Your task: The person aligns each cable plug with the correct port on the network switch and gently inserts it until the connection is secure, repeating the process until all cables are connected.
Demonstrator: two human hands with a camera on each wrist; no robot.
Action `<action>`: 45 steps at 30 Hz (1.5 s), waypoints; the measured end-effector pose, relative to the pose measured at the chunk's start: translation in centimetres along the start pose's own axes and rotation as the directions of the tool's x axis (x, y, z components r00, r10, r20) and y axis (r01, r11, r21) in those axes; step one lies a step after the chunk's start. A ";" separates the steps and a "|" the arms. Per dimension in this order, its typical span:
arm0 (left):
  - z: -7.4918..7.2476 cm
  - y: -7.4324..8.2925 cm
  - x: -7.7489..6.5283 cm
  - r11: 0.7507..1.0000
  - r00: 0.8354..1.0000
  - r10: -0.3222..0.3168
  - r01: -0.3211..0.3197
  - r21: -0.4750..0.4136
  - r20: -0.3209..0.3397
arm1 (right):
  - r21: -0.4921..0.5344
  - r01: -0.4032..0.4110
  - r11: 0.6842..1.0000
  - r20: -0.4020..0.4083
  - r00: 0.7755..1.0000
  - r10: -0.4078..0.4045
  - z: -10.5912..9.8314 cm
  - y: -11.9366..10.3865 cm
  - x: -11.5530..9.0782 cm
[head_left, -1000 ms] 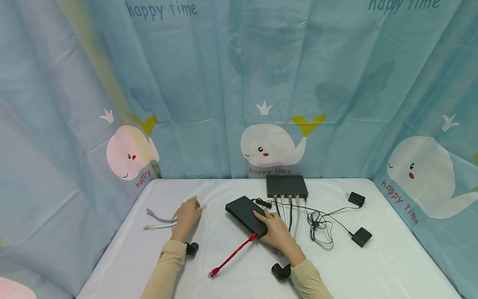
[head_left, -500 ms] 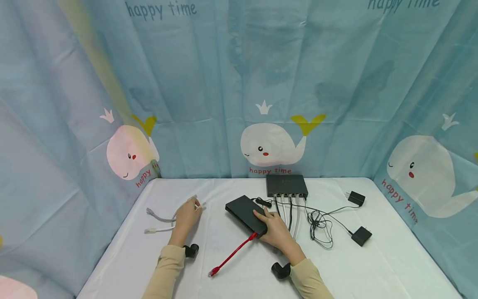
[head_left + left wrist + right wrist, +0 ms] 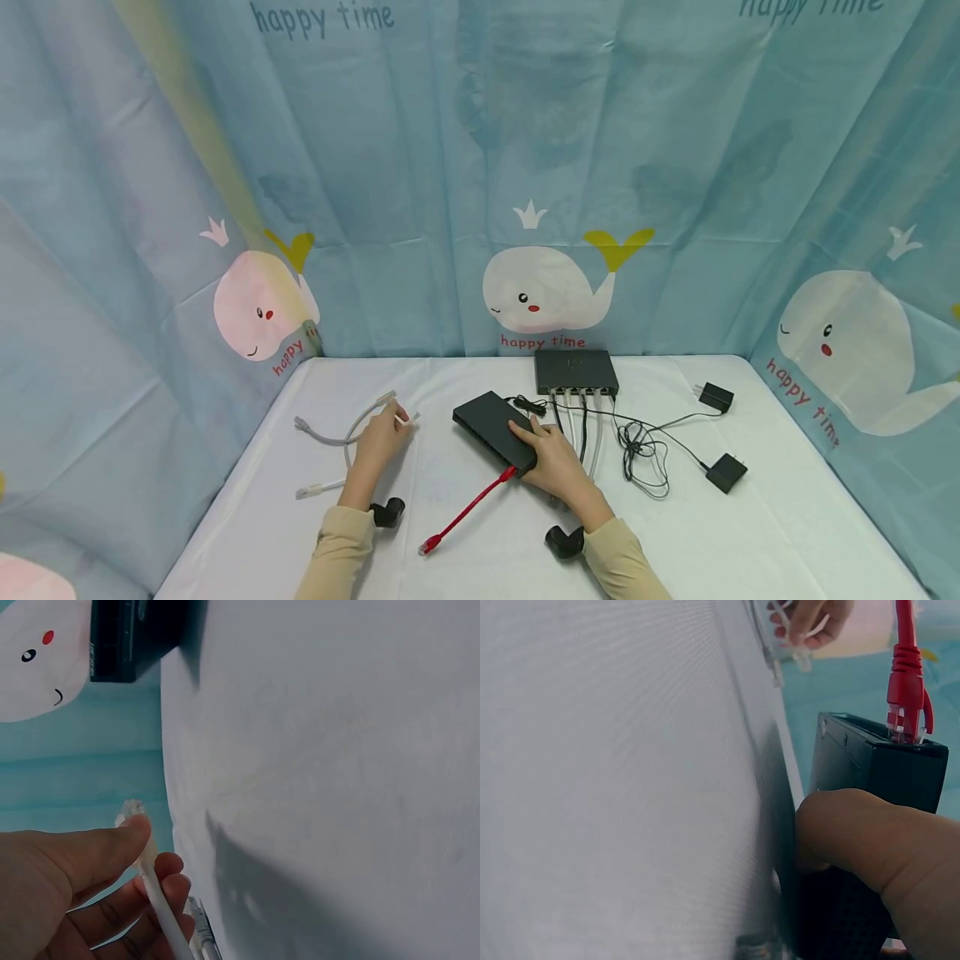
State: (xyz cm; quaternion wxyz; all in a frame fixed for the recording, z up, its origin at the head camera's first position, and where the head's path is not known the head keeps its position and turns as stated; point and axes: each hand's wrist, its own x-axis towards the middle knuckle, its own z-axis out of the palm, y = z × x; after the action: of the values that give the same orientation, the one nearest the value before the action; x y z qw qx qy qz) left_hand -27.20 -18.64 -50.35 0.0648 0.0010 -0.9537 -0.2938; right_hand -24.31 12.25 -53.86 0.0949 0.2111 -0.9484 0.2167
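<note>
My left hand (image 3: 381, 437) pinches a white network cable (image 3: 160, 904) just behind its clear plug, between thumb and fingers. A grey network cable (image 3: 324, 438) lies beside that hand, and the white cable's other plug (image 3: 309, 492) rests on the table to its left. With my right hand (image 3: 557, 462) I grip the near right end of a black network switch (image 3: 491, 429), thumb on one side. Plugged into that end is a short red network cable (image 3: 906, 682), its free plug (image 3: 429, 546) pointing toward me. The fingers under the switch are hidden.
A second black switch (image 3: 576, 371) stands at the back with several black, white and grey cables plugged in. Two black power adapters (image 3: 726, 473) and a coiled black cord (image 3: 637, 446) lie to the right. A patterned curtain (image 3: 420, 167) hangs behind the table.
My left hand has moved slightly right and toward me with the white cable, whose far plug has slid nearer. The right hand and the switch it grips have stayed in place.
</note>
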 end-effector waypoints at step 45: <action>2.0 6.9 -4.4 0.940 0.907 0.272 -0.180 -0.288 0.320 | -0.004 0.004 1.000 -0.009 1.000 -0.004 -0.1 -0.1 -0.1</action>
State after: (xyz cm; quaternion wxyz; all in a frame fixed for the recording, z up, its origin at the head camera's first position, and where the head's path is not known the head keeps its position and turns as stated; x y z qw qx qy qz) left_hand -22.85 -11.64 -48.61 -0.0752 -0.1718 -0.8979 -0.3982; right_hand -24.14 12.22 -53.74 0.0999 0.2117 -0.9480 0.2157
